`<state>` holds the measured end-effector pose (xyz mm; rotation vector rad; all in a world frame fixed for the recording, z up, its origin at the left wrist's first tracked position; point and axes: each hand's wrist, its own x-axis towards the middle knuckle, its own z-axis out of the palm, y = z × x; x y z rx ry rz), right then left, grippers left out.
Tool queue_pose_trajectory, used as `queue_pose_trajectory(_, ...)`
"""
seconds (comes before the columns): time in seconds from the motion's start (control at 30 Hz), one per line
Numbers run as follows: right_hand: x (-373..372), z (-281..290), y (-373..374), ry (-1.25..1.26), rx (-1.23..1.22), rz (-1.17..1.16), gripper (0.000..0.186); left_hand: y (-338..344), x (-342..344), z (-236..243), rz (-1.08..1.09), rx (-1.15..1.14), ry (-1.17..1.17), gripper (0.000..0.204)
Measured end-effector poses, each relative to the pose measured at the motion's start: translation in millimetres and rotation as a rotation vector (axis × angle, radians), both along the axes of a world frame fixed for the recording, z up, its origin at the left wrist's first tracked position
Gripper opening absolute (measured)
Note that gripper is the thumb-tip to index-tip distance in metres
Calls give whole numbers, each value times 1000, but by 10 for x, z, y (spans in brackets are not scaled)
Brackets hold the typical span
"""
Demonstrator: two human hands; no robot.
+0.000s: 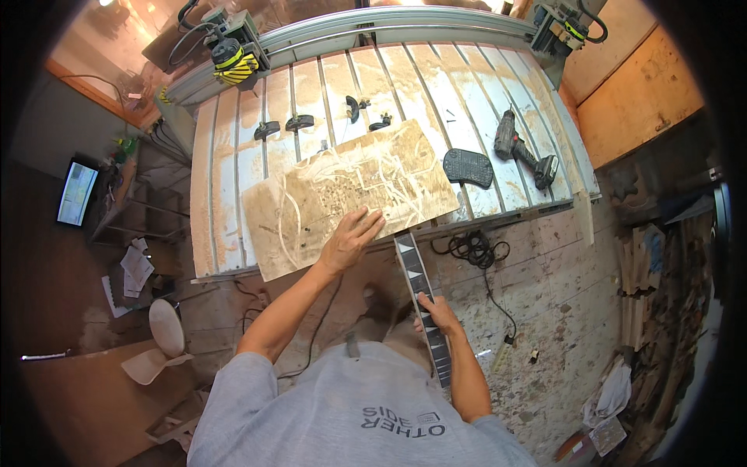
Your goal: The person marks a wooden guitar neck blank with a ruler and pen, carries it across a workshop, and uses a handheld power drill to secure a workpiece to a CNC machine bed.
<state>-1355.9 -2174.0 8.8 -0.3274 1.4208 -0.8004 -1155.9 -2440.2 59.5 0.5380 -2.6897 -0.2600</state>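
Observation:
My left hand (352, 240) lies over the near edge of a worn, routed wooden board (354, 183), its fingers stretched out on the surface. The board sits at an angle on the slotted machine bed (222, 171), and grooves and dust mark its top. Down by my right side, my right hand (437, 314) is closed around a guitar neck (412, 268). Its dark fretboard carries pale triangular inlays. The neck's far end reaches the edge of the bed, just right of the board; its near end is beside my body.
A cordless drill (523, 148) and a black pad (468, 168) lie right of the board. Several black clamps (299, 122) stand beyond it. The machine's spindle (230, 61) hangs at the far left. A coiled cable (476, 249) is below the bed's front edge.

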Motion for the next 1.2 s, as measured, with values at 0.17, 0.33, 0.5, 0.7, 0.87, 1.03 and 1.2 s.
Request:
queue_pose_trajectory(0.17,-139,171,-40,10,31,40,63,17,-19,49,7,27,-19,65)
queue_pose_trajectory(0.33,-63,176,-25,19,-21,99,63,30,-40,50,8,50,-21,64)
queue_pose_trajectory(0.5,-17,183,-21,37,-25,84,64,62,-38,39,19,47,-29,65)
queue_pose_trajectory(0.7,-16,215,-38,42,-31,87,66,53,-4,37,17,25,-89,75)
queue_pose_trajectory(0.87,-52,237,-42,51,-31,108,69,60,-20,42,18,36,-98,77)
queue_pose_trajectory(1.03,-36,133,-7,33,-20,84,70,71,-17,46,19,13,-107,76)
queue_pose_trajectory(1.2,-61,125,11,7,-13,81,69,82,-17,19,23,-13,-110,74)
